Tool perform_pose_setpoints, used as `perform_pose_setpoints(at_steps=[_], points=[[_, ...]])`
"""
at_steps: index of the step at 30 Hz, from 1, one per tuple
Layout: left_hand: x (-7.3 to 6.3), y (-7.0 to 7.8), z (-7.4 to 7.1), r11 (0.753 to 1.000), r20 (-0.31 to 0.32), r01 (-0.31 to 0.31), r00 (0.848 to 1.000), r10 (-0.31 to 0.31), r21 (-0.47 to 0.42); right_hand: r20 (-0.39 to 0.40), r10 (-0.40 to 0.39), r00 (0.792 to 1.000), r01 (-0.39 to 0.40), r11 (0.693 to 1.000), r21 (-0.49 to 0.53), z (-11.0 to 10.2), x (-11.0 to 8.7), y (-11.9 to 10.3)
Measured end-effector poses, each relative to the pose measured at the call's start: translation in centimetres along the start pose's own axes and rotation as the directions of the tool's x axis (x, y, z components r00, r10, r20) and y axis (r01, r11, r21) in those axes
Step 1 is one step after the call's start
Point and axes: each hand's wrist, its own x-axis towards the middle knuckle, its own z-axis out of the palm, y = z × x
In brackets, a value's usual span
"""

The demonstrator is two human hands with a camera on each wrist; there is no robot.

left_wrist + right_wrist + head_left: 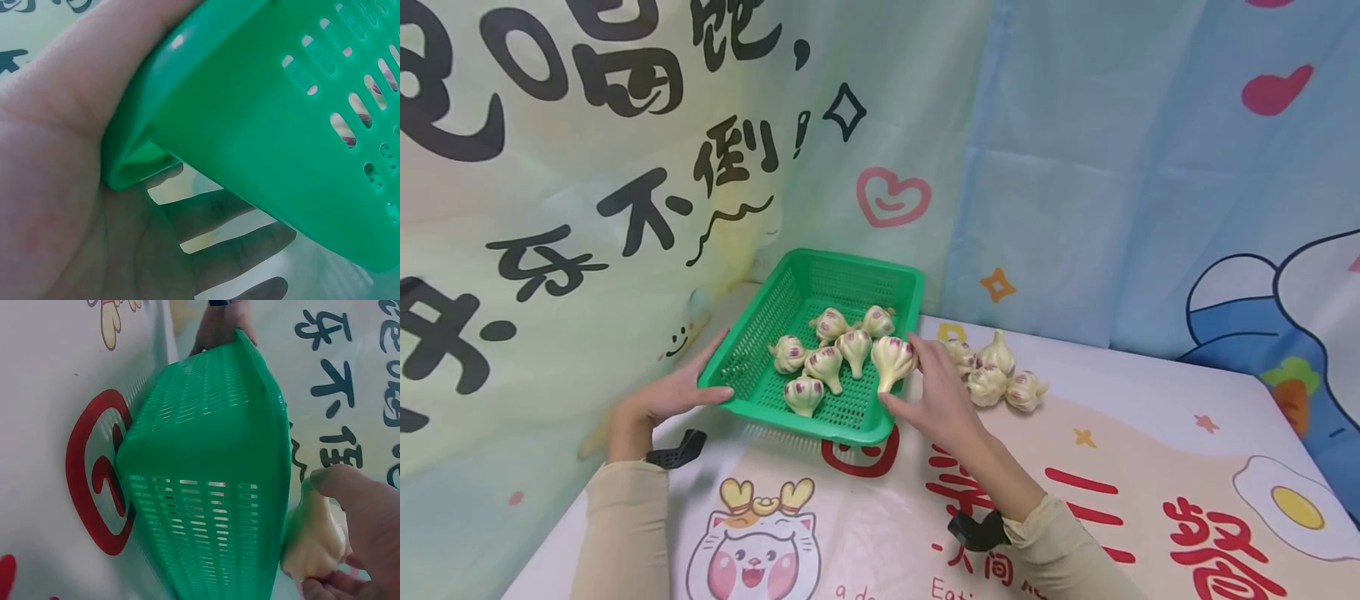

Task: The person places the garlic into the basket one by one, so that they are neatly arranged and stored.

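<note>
Green basket (857, 287), centre of head view, holds garlic bulbs (824, 367); left hand (679, 393) spread, fingers straight, palm touching basket; right hand (943, 396) pinches another bulb (892, 358) at basket's right side.

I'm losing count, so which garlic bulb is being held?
The bulb the right hand pinches at the green basket's rim; the others lie in the basket or on the table.

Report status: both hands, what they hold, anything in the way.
Left hand gripping green perforated plastic basket. Right hand pinching cream, purple-marked garlic bulb at the basket's right rim. No obstruction visible.
</note>
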Motion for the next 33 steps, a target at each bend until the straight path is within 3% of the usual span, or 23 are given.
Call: perform_pose_setpoints(at_steps=[11, 19, 27, 33], points=[[0.1, 0.0, -0.1, 1.000, 0.001, 0.014, 1.000, -0.014, 0.018, 0.175, 0.090, 0.980, -0.073, 0.992, -0.106, -0.9, 4.3, -0.9], [0.0, 0.2, 0.1, 0.999, 0.001, 0.025, 1.000, -0.025, 0.027, 0.309, 0.129, 0.942, -0.073, 0.980, -0.185, -0.6, 7.4, -1.5], [0.5, 0.0, 0.2, 0.999, 0.004, 0.014, 1.000, -0.014, 0.036, 0.355, 0.237, 0.904, -0.138, 0.950, -0.281, 0.4, 9.8, -1.7], [0.1, -0.3, 0.0, 0.998, -0.007, 0.027, 1.000, -0.027, 0.054, 0.384, 0.313, 0.869, -0.194, 0.928, -0.317, 1.7, 11.2, -2.0]])
